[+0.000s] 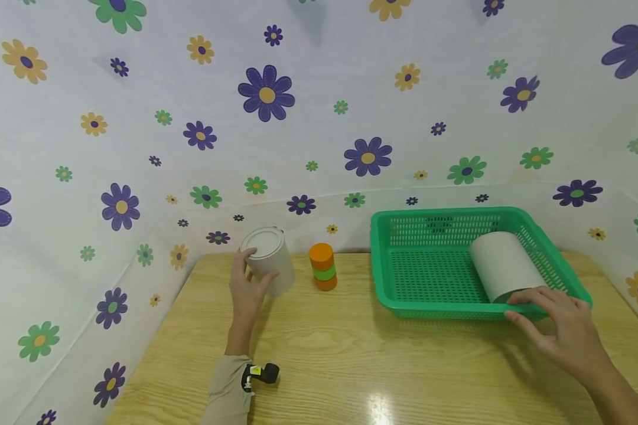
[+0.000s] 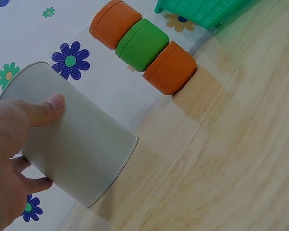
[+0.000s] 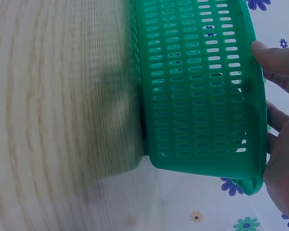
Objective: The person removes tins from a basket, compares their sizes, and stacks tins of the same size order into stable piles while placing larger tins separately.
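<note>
My left hand [image 1: 248, 292] grips a pale grey-white can [image 1: 279, 271] with a ring-edged lid. In the left wrist view the thumb lies along the can [image 2: 82, 139] and the fingers curl behind it; the can stands on the table, tilted in that picture. Just right of it stands a stack of small round containers [image 1: 323, 268], orange, green and orange. On the right is a green plastic basket [image 1: 430, 307], where a second pale can [image 1: 505, 262] lies on its side. My right hand [image 1: 563, 330] pinches the basket's front rim near the right corner, thumb outside and fingers inside.
A light wooden table [image 1: 351, 360] carries everything. Behind it hangs a white cloth [image 1: 308, 77] with flower prints, which also closes off the left and right sides. A small black camera [image 1: 263, 373] is strapped to the left wrist.
</note>
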A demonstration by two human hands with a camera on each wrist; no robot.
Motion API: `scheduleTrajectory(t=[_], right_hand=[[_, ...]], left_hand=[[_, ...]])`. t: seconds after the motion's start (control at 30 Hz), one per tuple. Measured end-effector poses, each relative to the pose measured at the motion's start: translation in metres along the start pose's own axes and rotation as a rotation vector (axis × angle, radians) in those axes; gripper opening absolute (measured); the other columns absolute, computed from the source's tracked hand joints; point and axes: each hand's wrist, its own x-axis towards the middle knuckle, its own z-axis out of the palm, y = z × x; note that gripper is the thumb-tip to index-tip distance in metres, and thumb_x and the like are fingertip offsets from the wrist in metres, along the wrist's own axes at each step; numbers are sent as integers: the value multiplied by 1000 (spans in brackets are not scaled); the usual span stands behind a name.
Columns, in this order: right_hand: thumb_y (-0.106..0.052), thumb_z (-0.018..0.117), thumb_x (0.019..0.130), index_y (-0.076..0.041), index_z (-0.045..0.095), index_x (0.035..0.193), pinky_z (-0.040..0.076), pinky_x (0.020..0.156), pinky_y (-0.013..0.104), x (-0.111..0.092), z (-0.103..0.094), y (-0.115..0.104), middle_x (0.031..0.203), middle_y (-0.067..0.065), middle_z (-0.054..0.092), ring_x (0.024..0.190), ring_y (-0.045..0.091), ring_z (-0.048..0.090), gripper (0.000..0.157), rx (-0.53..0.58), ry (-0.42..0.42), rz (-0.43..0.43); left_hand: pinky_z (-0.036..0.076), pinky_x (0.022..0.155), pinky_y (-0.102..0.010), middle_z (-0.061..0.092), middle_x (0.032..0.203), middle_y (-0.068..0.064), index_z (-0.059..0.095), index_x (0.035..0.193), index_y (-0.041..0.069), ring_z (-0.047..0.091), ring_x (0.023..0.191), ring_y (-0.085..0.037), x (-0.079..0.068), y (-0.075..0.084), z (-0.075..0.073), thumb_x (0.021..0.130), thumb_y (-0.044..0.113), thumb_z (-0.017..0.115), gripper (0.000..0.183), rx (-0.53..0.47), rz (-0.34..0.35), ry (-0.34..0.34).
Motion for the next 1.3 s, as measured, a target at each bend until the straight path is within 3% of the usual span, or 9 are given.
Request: scheduleTrajectory(t=[0.2,0.47,0.67,0.87,1.13,1.3], right_hand=[[-3,90,68,-23,72,96,27,77,55,-1,0,0,103,-19,66,111,-14,41,39,4,1,-1],[-3,90,69,-24,72,96,27,77,57,-2,0,0,103,-18,66,111,-14,41,38,5,-2,2],[-3,90,69,-24,72,96,27,77,57,0,-1,-1,102,-17,66,109,-14,42,39,-13,-4,-3],[-5,90,70,-24,72,97,27,77,56,0,0,0,103,-19,65,109,-12,43,38,-13,-7,2],[-1,88,69,-23,72,96,26,76,57,0,0,-1,102,-14,66,109,-16,41,38,-2,-5,-6],[0,87,70,-21,72,96,27,76,57,0,0,-2,101,-11,66,110,-18,40,36,2,-7,-12]], left_hand=[[41,100,-74,41,156,-16,53,139,8,37,145,-41,1,2,-1,77,2,89,73,7,6,-8],[48,96,-70,41,154,-21,50,140,5,39,142,-45,-1,4,-3,77,3,90,74,65,23,-17],[51,92,-68,32,161,-21,49,143,6,42,139,-45,2,9,-8,76,7,91,79,50,35,0],[47,95,-69,35,160,-20,51,143,6,39,142,-41,8,19,-15,77,12,91,78,108,100,22],[31,117,-61,48,149,-22,56,134,-3,42,141,-39,15,39,-19,80,6,86,62,157,226,37],[33,116,-60,51,146,-22,62,126,-1,44,140,-38,17,53,-20,82,-2,83,49,145,248,26]])
